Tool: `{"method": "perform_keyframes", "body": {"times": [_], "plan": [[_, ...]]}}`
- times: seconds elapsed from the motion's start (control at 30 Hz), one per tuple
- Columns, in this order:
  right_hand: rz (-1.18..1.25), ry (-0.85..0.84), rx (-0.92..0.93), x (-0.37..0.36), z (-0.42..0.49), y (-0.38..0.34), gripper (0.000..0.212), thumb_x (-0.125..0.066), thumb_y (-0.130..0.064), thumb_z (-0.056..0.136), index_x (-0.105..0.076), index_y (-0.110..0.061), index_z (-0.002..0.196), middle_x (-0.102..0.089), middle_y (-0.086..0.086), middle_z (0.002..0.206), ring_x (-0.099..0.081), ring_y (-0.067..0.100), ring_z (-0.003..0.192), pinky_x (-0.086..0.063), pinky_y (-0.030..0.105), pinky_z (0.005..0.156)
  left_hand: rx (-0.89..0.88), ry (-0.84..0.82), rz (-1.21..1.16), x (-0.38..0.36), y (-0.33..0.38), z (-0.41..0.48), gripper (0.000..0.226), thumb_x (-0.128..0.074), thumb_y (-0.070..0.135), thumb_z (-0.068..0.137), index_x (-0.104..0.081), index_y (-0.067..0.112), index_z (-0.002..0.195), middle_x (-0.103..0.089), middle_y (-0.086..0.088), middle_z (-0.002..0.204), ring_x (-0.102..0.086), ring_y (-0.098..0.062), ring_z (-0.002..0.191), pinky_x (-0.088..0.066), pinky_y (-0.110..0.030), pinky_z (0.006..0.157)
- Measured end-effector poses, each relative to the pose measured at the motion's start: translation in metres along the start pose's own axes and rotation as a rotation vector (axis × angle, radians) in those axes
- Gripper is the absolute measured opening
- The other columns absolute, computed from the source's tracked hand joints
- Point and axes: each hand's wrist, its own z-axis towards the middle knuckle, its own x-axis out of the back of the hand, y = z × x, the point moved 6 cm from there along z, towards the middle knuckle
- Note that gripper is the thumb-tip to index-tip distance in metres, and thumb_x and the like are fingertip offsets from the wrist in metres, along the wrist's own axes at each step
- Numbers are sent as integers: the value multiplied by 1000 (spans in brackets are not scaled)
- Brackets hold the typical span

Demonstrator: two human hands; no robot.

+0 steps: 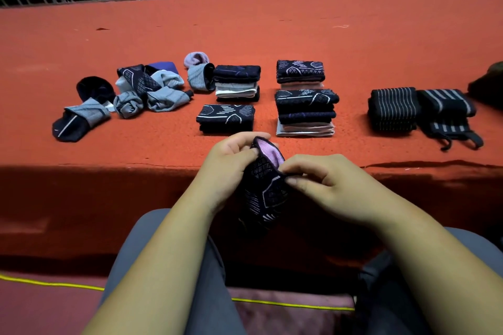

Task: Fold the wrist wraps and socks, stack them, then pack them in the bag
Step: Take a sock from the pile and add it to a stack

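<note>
A dark object (488,85) on the counter (272,35) is cut off by the right edge, unidentifiable. The held sock (265,193) blurs into shadow at its lower end. Loose socks (152,91) in the left pile overlap, hiding their number.

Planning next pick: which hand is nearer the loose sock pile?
Left. The loose sock pile lies ahead-left of the left hand; the right hand sits farther right. Both pinch one patterned sock.

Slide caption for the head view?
Left hand and right hand pinch a dark patterned pink-lined sock near folded sock stacks.
</note>
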Motion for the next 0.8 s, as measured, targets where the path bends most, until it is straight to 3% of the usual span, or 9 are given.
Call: {"method": "perform_keyframes", "body": {"times": [0.1, 0.2, 0.27, 0.37, 0.5, 0.63, 0.73, 0.8], "plan": [[-114, 14, -6, 1, 2, 3, 21, -62, -27, 107, -73, -34, 123, -75, -17, 108, -69, 3, 104, -52, 34, 96, 4, -48, -7, -2, 2, -1, 34, -50, -7, 102, -70, 7, 127, -79, -15, 117, -74, -29, 109, -57, -41, 102], [-196, 48, -13, 7, 4, 3, 25, -54, -34, 106, -70, -37, 125, -74, -15, 108, -68, 7, 104, -53, 42, 95, -19, -84, -8, -1, 1, 1, 34, -55, -2, 101, -74, 13, 124, -75, -25, 117, -63, -34, 101, -49, -45, 96], [-140, 91, 22, 12, 3, -1, 21, -62, -25, 106, -73, -31, 123, -75, -19, 111, -70, 1, 107, -54, 33, 96, -25, -78, -4, 1, -1, 2, 34, -59, 5, 97, -77, 18, 122, -73, -26, 114, -56, -32, 100, -43, -47, 93], [-94, 164, 53, 17, 0, -5, 22, -72, -15, 101, -76, -25, 119, -75, -20, 109, -70, 0, 105, -53, 26, 93, -17, -66, -5, 2, -2, 2, 35, -56, 2, 101, -77, 21, 122, -75, -24, 120, -60, -31, 102, -46, -47, 97], [-119, 184, 58, 19, 1, -4, 29, -75, -14, 97, -74, -30, 121, -73, -20, 108, -68, 4, 104, -52, 27, 90, -4, -41, 34, 4, -5, 5, 36, -54, -2, 103, -77, 20, 121, -75, -5, 96, -59, -16, 86, -49, -24, 77], [-144, 175, 65, 21, 1, -7, 36, -74, -17, 99, -70, -33, 131, -69, -21, 105, -65, 5, 102, -46, 18, 88, -2, -23, 32, 5, -6, 7, 33, -53, -3, 105, -74, 15, 124, -68, 15, 74, -56, 3, 68, -45, -12, 64], [-106, 225, 43, 22, 1, -4, 33, -72, -18, 102, -69, -33, 131, -71, -21, 106, -67, 6, 101, -48, 21, 90, -10, -28, 0, 5, -5, 6, 32, -55, -2, 105, -74, 14, 126, -72, 14, 81, -60, 3, 73, -47, -12, 69], [-57, 312, -2, 25, 0, 2, 32, -72, -17, 101, -71, -32, 129, -70, -22, 100, -67, 4, 94, -48, 19, 85, -12, -64, -63, 3, -5, 6, 30, -61, 3, 103, -74, 17, 126, -75, 2, 97, -67, -7, 90, -54, -22, 81]]}}
